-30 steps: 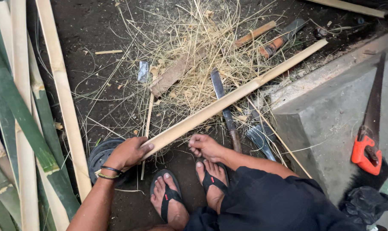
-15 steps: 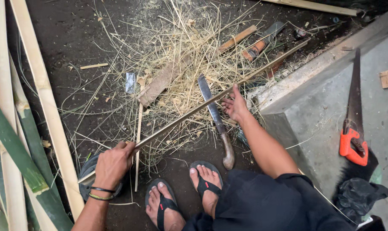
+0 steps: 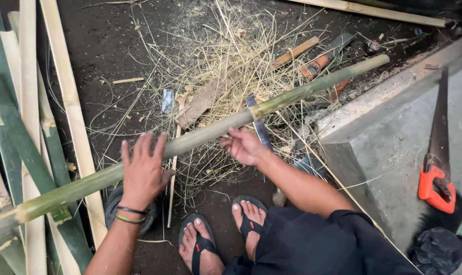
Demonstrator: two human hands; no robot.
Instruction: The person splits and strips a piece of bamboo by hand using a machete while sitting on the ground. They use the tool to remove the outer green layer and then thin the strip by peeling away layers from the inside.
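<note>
A: Showing its green outer skin now, the split bamboo length (image 3: 210, 133) has been rolled over; earlier its pale cut face lay upward. It spans diagonally above the dirt floor (image 3: 109, 46).

B: Grip?

A: Left hand (image 3: 143, 170) rests on top, fingers spread flat, released. Right hand (image 3: 245, 146) cups it from beneath, fingers curled around it.

B: Surroundings?

A: Dry fibrous shavings (image 3: 226, 66), a blade (image 3: 259, 122), pale slats (image 3: 68, 97), a concrete block (image 3: 394, 147), an orange-handled saw (image 3: 437, 168).

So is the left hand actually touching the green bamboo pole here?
Touching. The head view shows the left hand laid flat over the green bamboo pole, fingers spread across it with no gap; the right hand holds it from underneath.
</note>
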